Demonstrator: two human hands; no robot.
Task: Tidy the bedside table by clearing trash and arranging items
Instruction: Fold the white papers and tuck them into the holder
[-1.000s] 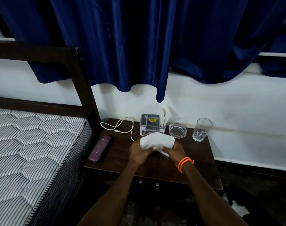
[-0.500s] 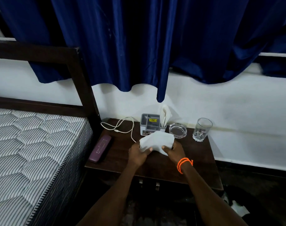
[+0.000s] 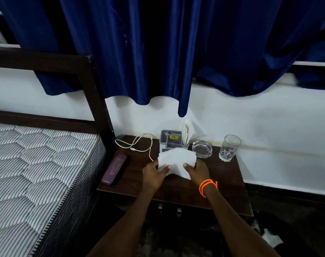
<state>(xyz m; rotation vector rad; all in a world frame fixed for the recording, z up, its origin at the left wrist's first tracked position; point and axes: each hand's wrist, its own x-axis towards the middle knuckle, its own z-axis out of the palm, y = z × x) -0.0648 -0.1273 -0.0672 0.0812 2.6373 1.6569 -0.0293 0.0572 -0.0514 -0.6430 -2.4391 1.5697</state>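
A white tissue [image 3: 176, 159] is held over the middle of the dark wooden bedside table [image 3: 222, 184]. My left hand [image 3: 154, 175] grips its left edge and my right hand [image 3: 196, 170], with an orange band at the wrist, grips its right edge. Behind the tissue stands a grey organiser box [image 3: 170, 140] with a yellow label and folded white tissues [image 3: 188, 132] sticking up from its right side. The tissue hides the front of the box.
A white cable [image 3: 139, 146] lies at the table's back left. A maroon case [image 3: 115, 169] lies along the left edge by the mattress [image 3: 33, 167]. A glass ashtray [image 3: 202, 149] and a drinking glass [image 3: 229, 148] stand at the back right. Blue curtains [image 3: 158, 52] hang above.
Both hands have spread the tissue wider and lifted it slightly toward the organiser box. Nothing else on the table has moved.
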